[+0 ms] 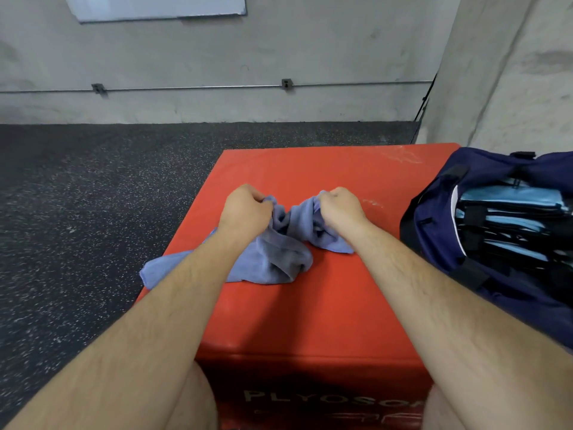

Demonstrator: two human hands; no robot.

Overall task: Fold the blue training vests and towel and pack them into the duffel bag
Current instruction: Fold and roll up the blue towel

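Towel: I am looking at a periwinkle-blue towel (279, 259) lying crumpled on top of the red plyo box, towards its left side. One corner is hanging over the box's left edge, and the far edge is gathered into two bunches.
Left hand: I am seeing the left hand (246, 209) gripping the left bunch, knuckles up and fingers curled into the cloth.
Right hand: The right hand (341, 209) is gripping the right bunch the same way, with its fist closed on the fabric.
Between the hands: The two fists are sitting near each other but apart, and a short span of towel is sagging between them.
Plyo box: The plyo box (310, 321) is carrying the towel on its top. I am reading only part of the pale lettering on its front face, and I am noticing white scuffs near its far right corner.
Duffel bag: A navy duffel bag (434, 218) is sitting at the box's right side with its mouth gaping open. I cannot tell whether it is resting on the box or beside it.
Vests: Folded light-blue vests (511, 209) with black trim are lying stacked inside the bag.
Floor: Dark speckled rubber flooring (77, 212) is stretching out to the left.
Wall: A grey concrete wall (217, 57) is standing behind, with a thin conduit (192, 87) running along it and a whiteboard (155, 4) showing at the top.
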